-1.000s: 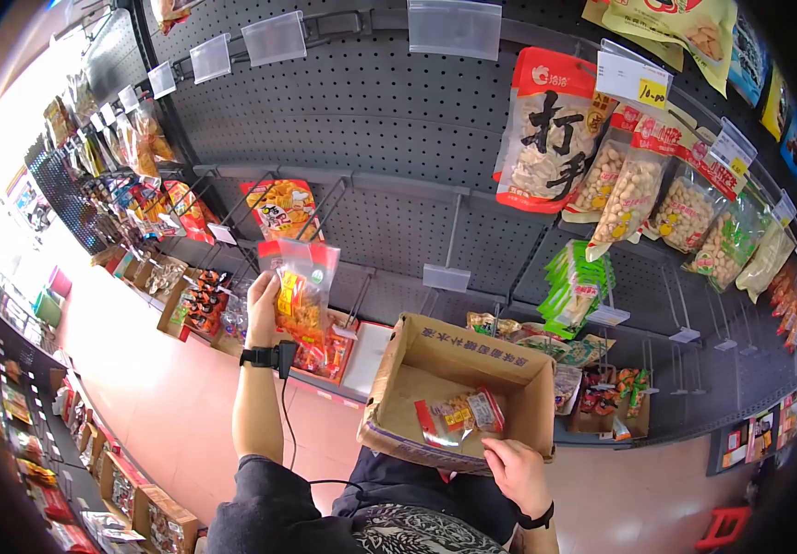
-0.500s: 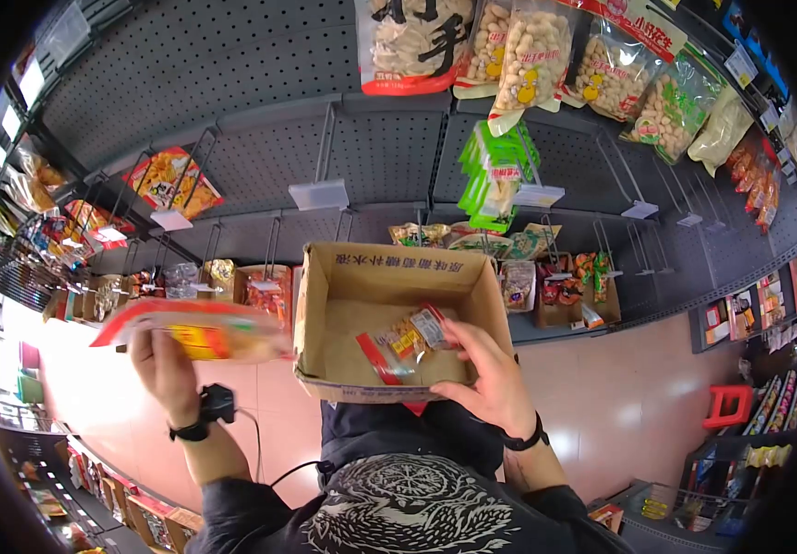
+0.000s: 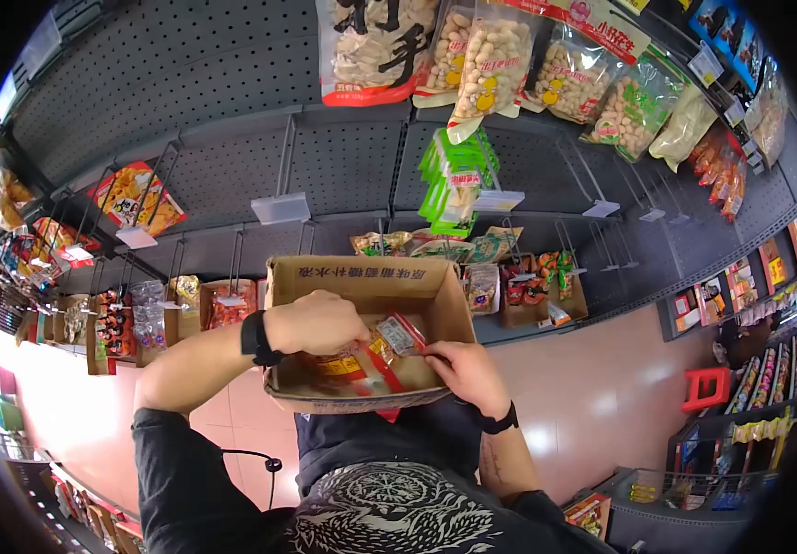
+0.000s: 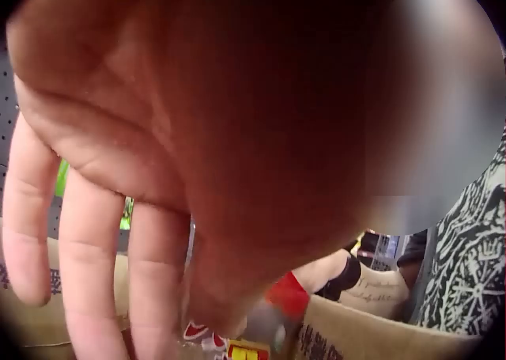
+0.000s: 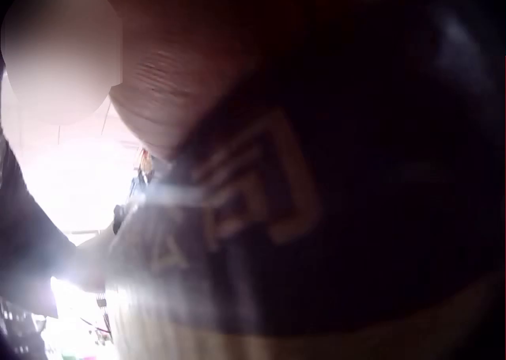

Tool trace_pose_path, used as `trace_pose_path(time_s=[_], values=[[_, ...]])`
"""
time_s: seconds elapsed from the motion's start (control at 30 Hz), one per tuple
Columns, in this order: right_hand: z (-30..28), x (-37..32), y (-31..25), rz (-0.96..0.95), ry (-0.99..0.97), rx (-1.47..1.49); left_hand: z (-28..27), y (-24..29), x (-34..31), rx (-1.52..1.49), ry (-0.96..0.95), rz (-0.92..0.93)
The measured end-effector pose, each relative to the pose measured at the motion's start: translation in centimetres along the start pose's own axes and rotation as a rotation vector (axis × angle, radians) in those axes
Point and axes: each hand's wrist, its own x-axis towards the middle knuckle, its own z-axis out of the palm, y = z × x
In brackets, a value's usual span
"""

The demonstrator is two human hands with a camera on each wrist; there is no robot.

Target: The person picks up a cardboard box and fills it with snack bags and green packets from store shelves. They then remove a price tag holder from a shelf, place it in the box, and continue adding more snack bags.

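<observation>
A cardboard box [image 3: 371,270] is held in front of the torso. Reaching in over its left side, the left hand [image 3: 317,323] grips a red-and-clear snack bag [image 3: 348,366] low in the box. In the left wrist view the left hand [image 4: 126,186] points downward, with part of a bag [image 4: 265,328] beside the thumb side. A second snack bag [image 3: 397,336] with a white label lies at the right inside. The right hand [image 3: 470,374] reaches over the near right corner and pinches that bag's edge. In the right wrist view, the box side [image 5: 261,194] fills much of the picture, dark and blurred.
Behind the box stands a dark pegboard shelf [image 3: 232,166] with hooks. Peanut bags [image 3: 491,65] and green packets [image 3: 458,180] hang there. Small boxes of snacks [image 3: 232,305] line the lower shelf. A red stool [image 3: 706,389] stands on the floor at right.
The left hand has brought its bag from the left of the box down into it. The right fingers have closed on the edge of the other bag. The view has turned toward the box.
</observation>
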Motion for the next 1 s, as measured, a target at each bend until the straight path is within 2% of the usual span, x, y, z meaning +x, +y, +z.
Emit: trace_pose_path(time_s=[0.03, 0.17, 0.23, 0.3, 0.37, 0.4, 0.43, 0.47, 0.5, 0.57, 0.63, 0.67, 0.73, 0.77, 0.83, 0.87, 1.0], values=[[-0.3, -0.1, -0.6, 0.066, 0.056, 0.053, 0.3, -0.7, 0.9, 0.009, 0.003, 0.002], [0.3, -0.9, -0.6, 0.009, 0.166, 0.019, 2.2, -2.1, 4.0, 0.059, -0.146, 0.013], [0.9, -1.0, -1.1, -0.001, 0.115, -0.024, 3.9, -2.4, 4.4, 0.152, -0.089, 0.027], [1.1, -1.5, -0.6, -0.011, 0.184, 0.016, 0.6, -0.8, 2.0, -0.067, 0.079, 0.050], [0.5, -1.9, -1.2, 0.046, 0.212, 0.039, -0.9, -0.7, -2.6, -0.354, 0.437, 0.173], [0.6, -2.1, -1.2, 0.029, 0.211, 0.044, -0.7, -0.6, -5.4, -0.553, 0.602, 0.114], [0.8, -2.2, -1.1, 0.026, 0.212, 0.026, 1.3, -0.8, -8.1, -0.651, 0.844, -0.052], [0.8, -2.2, -1.0, 0.025, 0.212, 0.008, 3.3, 0.6, -10.7, -1.299, 1.198, -0.011], [0.7, -2.3, -1.0, 0.014, 0.210, 0.014, 7.7, -3.3, -12.4, -1.283, 1.325, 0.236], [0.4, -2.1, -1.0, 0.020, 0.155, -0.027, 8.3, -0.4, -15.9, -1.485, 1.986, 0.186], [0.3, -2.1, -1.0, 0.015, 0.132, -0.026, 12.7, -3.3, -21.2, -1.541, 2.021, 0.338], [0.2, -2.0, -1.2, 0.015, 0.114, -0.051, 12.9, -3.6, -21.3, -1.543, 2.013, 0.319], [0.5, -2.0, -1.0, 0.007, 0.091, -0.064, 13.1, -4.0, -21.5, -1.220, 2.320, -0.600], [0.6, -1.9, -0.9, 0.015, 0.089, -0.053, 13.9, -5.2, -21.9, -1.216, 2.309, -0.611], [0.7, -2.0, -1.1, 0.003, 0.091, -0.057, 16.1, -8.4, -23.2, -1.098, 1.934, -0.641], [0.7, -2.0, -1.3, 0.016, 0.093, -0.068, 15.1, -9.9, -21.8, -0.910, 1.983, -0.728], [1.3, -2.4, -1.0, 0.035, 0.109, -0.025, 10.7, -13.7, -19.7, -0.850, 1.952, -0.696]])
